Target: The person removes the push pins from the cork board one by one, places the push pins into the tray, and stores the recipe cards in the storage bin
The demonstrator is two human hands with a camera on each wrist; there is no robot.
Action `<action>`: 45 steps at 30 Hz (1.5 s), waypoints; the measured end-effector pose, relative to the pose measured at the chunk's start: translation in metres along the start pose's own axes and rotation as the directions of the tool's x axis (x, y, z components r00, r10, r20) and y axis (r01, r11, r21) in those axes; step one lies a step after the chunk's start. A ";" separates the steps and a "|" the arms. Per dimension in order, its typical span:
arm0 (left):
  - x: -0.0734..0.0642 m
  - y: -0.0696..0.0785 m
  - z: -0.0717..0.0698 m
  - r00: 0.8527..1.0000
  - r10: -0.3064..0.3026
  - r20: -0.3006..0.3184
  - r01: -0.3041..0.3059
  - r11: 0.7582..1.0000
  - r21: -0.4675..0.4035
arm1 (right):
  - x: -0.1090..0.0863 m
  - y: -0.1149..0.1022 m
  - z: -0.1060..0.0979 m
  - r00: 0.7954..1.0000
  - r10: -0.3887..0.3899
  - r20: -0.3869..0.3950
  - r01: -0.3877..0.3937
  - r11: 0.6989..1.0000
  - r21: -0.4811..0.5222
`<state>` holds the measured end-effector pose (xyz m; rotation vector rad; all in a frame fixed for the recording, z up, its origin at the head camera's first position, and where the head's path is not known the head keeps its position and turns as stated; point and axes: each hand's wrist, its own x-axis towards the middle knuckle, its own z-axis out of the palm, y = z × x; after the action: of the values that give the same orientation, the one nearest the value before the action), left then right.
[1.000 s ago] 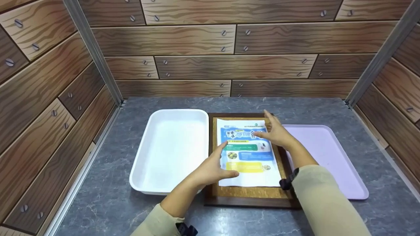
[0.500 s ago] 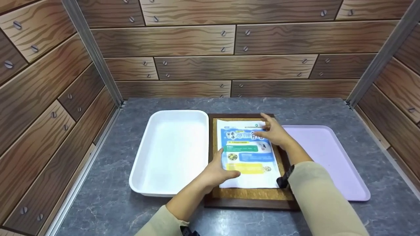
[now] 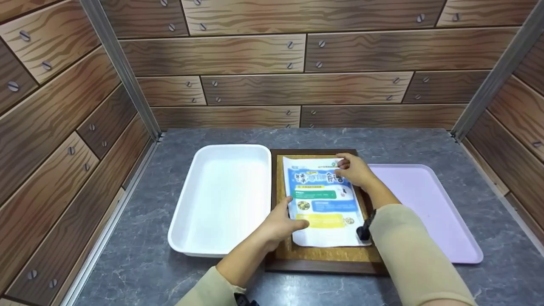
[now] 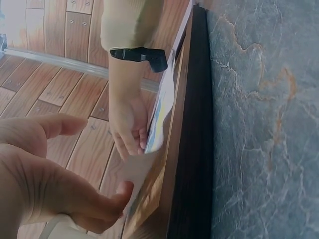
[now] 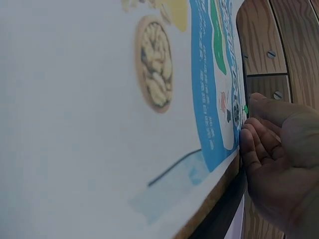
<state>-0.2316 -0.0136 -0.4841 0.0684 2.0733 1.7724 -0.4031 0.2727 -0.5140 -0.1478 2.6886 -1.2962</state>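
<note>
A printed paper sheet [image 3: 323, 236] with blue, green and yellow blocks lies over a dark-framed cork board [image 3: 314, 253]. In the left wrist view the paper sheet [image 4: 160, 127] bows up off the board. My left hand [image 3: 278, 221] is at the sheet's left edge; its fingertips [image 4: 122, 196] touch that edge, while the thumb stands out straight above the paper. At the upper right corner my right hand [image 3: 357, 171] has its fingers curled and appears to pinch the sheet's edge. The right wrist view shows these fingers [image 5: 256, 144] close against the edge; the exact contact is partly hidden.
A deep white tray [image 3: 177, 229] stands against the board's left side. To the right lies a flat lilac tray [image 3: 442, 212], partly behind the right forearm. Grey marbled tabletop [image 3: 127, 255] surrounds them, with wood-patterned walls [image 3: 255, 89] on three sides.
Both hands have closed in on the sheet's edges. The right fingers have curled at the upper corner. The sheet has shifted slightly right on the board.
</note>
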 end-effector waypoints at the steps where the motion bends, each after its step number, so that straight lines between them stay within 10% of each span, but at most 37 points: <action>1: 0.000 0.000 0.000 1.000 -0.004 -0.004 0.004 1.000 0.003 | 0.001 0.000 0.000 1.000 0.001 -0.014 -0.001 1.000 -0.015; 45: 0.006 0.000 -0.003 1.000 -0.009 0.016 0.011 0.995 -0.103 | 0.024 -0.012 0.005 0.998 0.021 -0.052 -0.034 0.962 -0.269</action>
<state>-0.2378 -0.0143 -0.4851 0.0423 1.9646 1.8631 -0.4259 0.2583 -0.5101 -0.1098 2.8868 -0.9302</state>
